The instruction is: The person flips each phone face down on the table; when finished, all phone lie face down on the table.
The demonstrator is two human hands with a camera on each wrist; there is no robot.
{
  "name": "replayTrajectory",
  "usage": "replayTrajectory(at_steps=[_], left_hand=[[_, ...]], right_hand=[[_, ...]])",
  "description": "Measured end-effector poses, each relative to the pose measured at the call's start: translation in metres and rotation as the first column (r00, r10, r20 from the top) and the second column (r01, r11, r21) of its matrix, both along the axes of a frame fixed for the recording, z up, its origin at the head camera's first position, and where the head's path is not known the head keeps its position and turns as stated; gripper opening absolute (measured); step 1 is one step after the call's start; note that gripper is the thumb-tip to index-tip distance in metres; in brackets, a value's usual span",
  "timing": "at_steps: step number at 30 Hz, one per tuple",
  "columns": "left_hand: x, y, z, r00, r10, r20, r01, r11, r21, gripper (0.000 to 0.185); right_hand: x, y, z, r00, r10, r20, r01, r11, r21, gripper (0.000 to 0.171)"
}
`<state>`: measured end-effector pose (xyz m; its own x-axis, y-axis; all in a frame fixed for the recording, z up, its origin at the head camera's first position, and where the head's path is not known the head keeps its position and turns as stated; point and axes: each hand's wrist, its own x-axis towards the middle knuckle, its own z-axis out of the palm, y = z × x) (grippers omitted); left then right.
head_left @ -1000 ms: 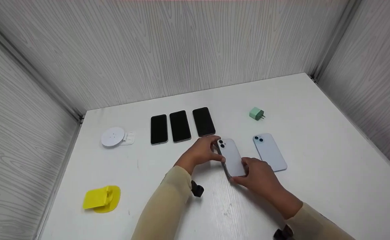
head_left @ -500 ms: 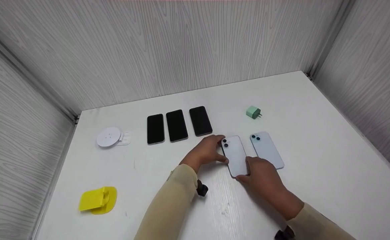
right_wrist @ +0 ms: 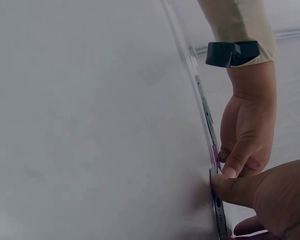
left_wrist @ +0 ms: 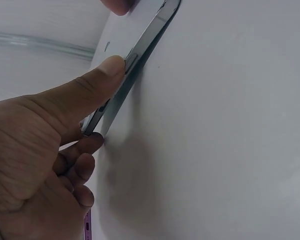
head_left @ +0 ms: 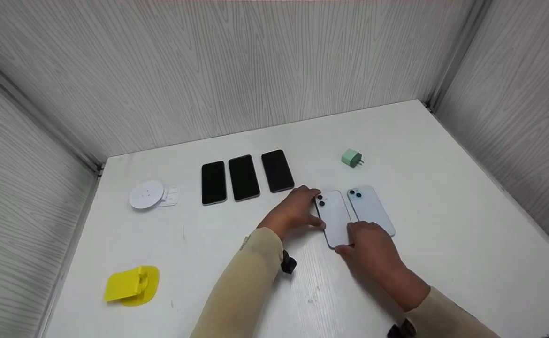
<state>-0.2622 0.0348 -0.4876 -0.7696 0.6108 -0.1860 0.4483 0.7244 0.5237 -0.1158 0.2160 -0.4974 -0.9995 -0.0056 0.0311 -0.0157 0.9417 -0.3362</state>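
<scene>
A white phone (head_left: 335, 220) lies back up, its two camera lenses toward the far left corner. My left hand (head_left: 295, 210) grips its upper left side, thumb (left_wrist: 107, 70) on the long edge in the left wrist view. My right hand (head_left: 375, 251) holds the lower right corner, with the thumb at the bottom edge. In the left wrist view a narrow dark gap and shadow show under the white phone's edge. Close beside it on the right is a light blue phone (head_left: 373, 209), also back up, partly behind my right hand.
Three black-screened phones (head_left: 244, 177) lie in a row behind my left hand. A green charger plug (head_left: 352, 158) sits at the back. On the left are a white round charging pad (head_left: 147, 195) and a yellow phone stand (head_left: 131, 285). Wood-grain panels (head_left: 237, 70) enclose the white table.
Both hands have shifted the white phone to the right, nearer the light blue phone, and it looks straighter alongside it. The head view has turned slightly. The other objects keep their places.
</scene>
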Motion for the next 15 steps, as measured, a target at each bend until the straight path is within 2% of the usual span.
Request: replayTrajectory(at_steps=[9, 15], left_hand=[[-0.0006, 0.0013, -0.0008, 0.998, -0.035, -0.056, 0.032, 0.998, -0.058, 0.088], [-0.0006, 0.0032, -0.0017, 0.997, -0.038, -0.065, 0.034, 0.998, -0.055, 0.086]], right_hand=[[0.0026, 0.0008, -0.0002, 0.999, 0.037, -0.032, -0.036, 0.999, 0.018, 0.029], [0.0037, 0.0031, -0.0006, 0.998, 0.045, -0.036, -0.044, 0.999, 0.028, 0.030]])
